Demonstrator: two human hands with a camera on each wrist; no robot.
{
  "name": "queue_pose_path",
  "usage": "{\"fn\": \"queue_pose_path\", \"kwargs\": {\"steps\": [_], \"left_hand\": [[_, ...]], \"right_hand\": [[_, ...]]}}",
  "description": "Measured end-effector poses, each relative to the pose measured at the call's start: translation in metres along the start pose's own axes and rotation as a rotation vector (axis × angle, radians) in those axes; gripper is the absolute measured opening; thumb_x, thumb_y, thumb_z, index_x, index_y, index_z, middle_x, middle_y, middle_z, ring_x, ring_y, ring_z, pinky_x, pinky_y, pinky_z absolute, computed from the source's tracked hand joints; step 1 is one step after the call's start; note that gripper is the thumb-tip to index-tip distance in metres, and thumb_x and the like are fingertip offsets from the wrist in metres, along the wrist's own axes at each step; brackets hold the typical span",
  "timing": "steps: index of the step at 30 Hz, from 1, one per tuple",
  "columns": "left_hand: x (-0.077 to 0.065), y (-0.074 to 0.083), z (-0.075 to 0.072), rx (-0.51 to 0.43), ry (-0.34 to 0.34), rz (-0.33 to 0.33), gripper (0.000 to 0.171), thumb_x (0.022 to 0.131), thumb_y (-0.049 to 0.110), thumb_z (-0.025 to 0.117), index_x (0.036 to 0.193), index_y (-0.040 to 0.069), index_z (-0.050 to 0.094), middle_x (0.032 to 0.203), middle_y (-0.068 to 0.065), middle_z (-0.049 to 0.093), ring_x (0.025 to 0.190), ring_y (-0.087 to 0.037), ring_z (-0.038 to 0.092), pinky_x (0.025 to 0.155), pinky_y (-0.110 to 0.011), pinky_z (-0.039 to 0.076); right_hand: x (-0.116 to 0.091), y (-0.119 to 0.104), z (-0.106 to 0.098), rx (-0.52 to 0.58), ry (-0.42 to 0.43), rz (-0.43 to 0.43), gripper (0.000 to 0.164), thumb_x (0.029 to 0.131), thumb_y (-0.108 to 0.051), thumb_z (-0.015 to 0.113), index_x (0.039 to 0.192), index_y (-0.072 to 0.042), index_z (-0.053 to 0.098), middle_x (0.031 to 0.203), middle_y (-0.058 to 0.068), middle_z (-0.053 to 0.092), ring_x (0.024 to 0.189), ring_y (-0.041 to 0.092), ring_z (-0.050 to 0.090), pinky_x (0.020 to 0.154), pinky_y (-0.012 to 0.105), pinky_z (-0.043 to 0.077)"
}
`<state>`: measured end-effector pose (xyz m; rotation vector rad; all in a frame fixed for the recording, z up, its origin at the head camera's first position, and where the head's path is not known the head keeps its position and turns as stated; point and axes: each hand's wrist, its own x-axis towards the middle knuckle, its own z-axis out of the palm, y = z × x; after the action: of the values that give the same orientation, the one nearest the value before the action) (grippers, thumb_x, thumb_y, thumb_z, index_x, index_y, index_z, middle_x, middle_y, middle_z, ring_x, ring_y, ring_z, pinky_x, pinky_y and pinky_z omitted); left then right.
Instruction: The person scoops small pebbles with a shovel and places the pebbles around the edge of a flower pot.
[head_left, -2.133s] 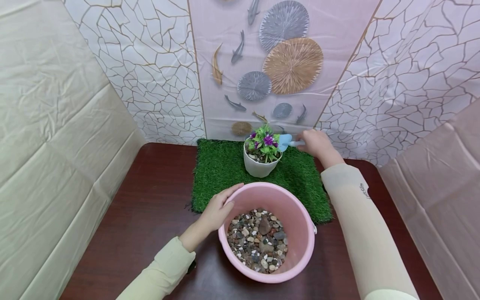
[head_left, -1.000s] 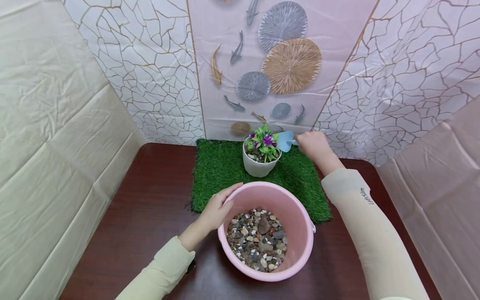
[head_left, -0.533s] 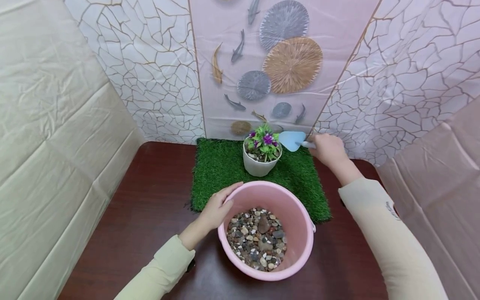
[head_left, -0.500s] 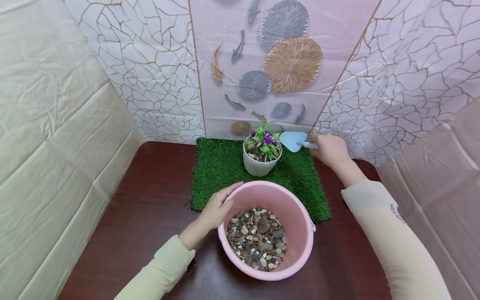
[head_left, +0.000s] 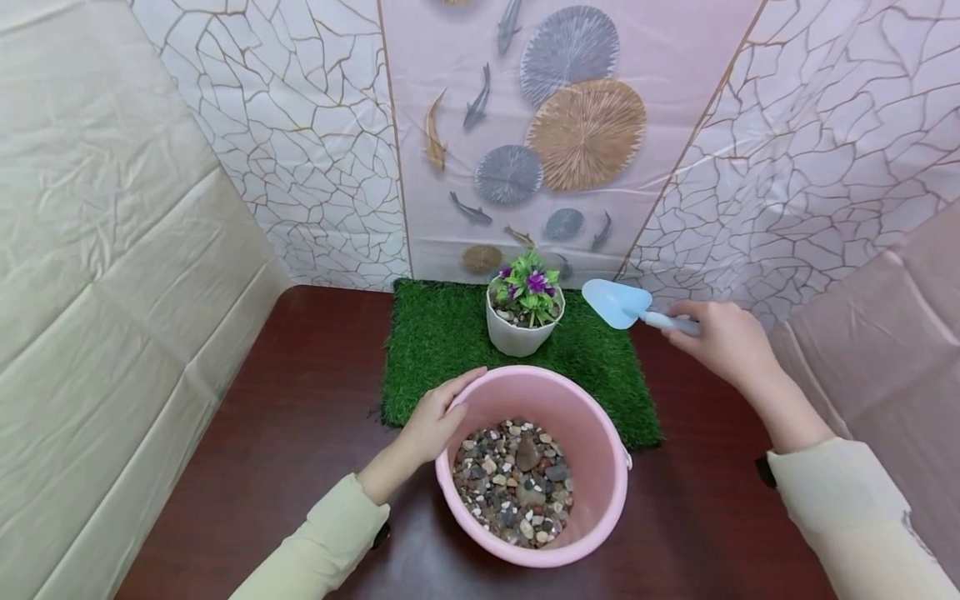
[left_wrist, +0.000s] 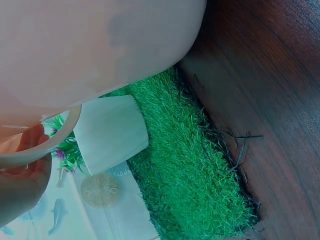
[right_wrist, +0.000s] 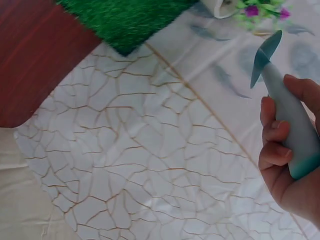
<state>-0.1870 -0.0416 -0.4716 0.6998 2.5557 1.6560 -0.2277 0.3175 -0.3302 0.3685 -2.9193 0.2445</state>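
My right hand [head_left: 726, 340] grips the handle of a light blue garden trowel [head_left: 617, 303], raised right of the flowerpot with its blade pointing left and nothing lying on it. In the right wrist view the fingers [right_wrist: 276, 150] curl round the trowel's thick handle [right_wrist: 287, 112]. At the front, a pink bucket [head_left: 617, 500] holds mixed pebbles [head_left: 513, 492] on its bottom. Its upper left rim is held by my left hand [head_left: 433, 421]; the left wrist view has that hand's fingers [left_wrist: 30, 175] curled over the rim. Behind the bucket stands a white flowerpot [head_left: 517, 337] with a purple-flowered plant [head_left: 534, 287] and small stones.
A green artificial grass mat [head_left: 435, 350] lies under the flowerpot on the dark red-brown table [head_left: 300, 433]. Patterned cloth [head_left: 322, 150] rises behind the table, and pale cloth walls [head_left: 135, 333] close in both sides. The bucket's handle joint [head_left: 628, 460] sticks out at the right.
The trowel has moved away from the plant, to the right and nearer me, and its blade has turned flatter. My left hand and the bucket have stayed in place.
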Motion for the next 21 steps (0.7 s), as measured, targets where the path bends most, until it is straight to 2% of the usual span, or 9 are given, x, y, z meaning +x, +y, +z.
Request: {"fn": "queue_pose_path", "kwargs": {"steps": [3,5,8,12,17,21], "left_hand": [[0.001,0.000,0.000,-0.002,0.001,0.000,0.051,0.090,0.003,0.042,0.140,0.010,0.046,0.139,-0.013,0.051,0.123,-0.027,0.053,0.100,-0.045,0.045],[0.001,0.001,0.000,-0.003,-0.002,-0.011,0.051,0.090,0.003,0.042,0.140,0.011,0.046,0.140,-0.012,0.050,0.124,-0.026,0.052,0.101,-0.045,0.044],[0.000,0.000,0.000,0.000,-0.002,-0.017,0.052,0.090,0.002,0.042,0.141,0.011,0.045,0.140,-0.011,0.051,0.115,-0.026,0.056,0.094,-0.041,0.046],[0.000,-0.001,0.001,-0.003,-0.007,-0.010,0.052,0.090,0.001,0.043,0.142,0.010,0.044,0.140,-0.012,0.050,0.109,-0.026,0.057,0.086,-0.039,0.044],[0.000,0.000,0.001,-0.012,-0.007,-0.012,0.052,0.091,0.002,0.043,0.142,0.012,0.044,0.141,-0.012,0.049,0.125,-0.027,0.051,0.103,-0.045,0.043],[-0.001,-0.001,-0.001,-0.006,-0.009,-0.023,0.051,0.092,0.004,0.042,0.141,0.014,0.045,0.141,-0.012,0.049,0.130,-0.028,0.047,0.107,-0.045,0.039]], "right_hand": [[-0.011,-0.006,-0.005,0.027,0.022,-0.019,0.026,0.082,-0.017,0.067,0.104,-0.003,0.069,0.071,0.013,0.066,0.051,0.018,0.042,0.044,0.031,0.030],[-0.017,-0.011,-0.008,0.047,0.035,-0.036,0.024,0.082,-0.016,0.067,0.102,-0.004,0.070,0.067,0.008,0.063,0.050,0.016,0.040,0.044,0.029,0.029],[-0.027,-0.020,-0.010,0.074,0.056,-0.070,0.020,0.080,-0.015,0.069,0.099,-0.007,0.071,0.063,0.001,0.058,0.051,0.013,0.038,0.047,0.026,0.029],[-0.040,-0.034,-0.013,0.112,0.069,-0.135,0.019,0.076,-0.012,0.073,0.095,-0.012,0.073,0.067,-0.003,0.061,0.054,0.007,0.040,0.050,0.023,0.032],[-0.052,-0.054,-0.010,0.112,0.023,-0.218,0.021,0.073,-0.013,0.076,0.094,-0.014,0.074,0.071,-0.007,0.066,0.056,0.001,0.042,0.050,0.021,0.036],[-0.058,-0.068,-0.001,0.078,-0.040,-0.261,0.020,0.074,-0.015,0.075,0.094,-0.014,0.074,0.074,-0.007,0.067,0.056,0.001,0.046,0.049,0.023,0.038]]}}
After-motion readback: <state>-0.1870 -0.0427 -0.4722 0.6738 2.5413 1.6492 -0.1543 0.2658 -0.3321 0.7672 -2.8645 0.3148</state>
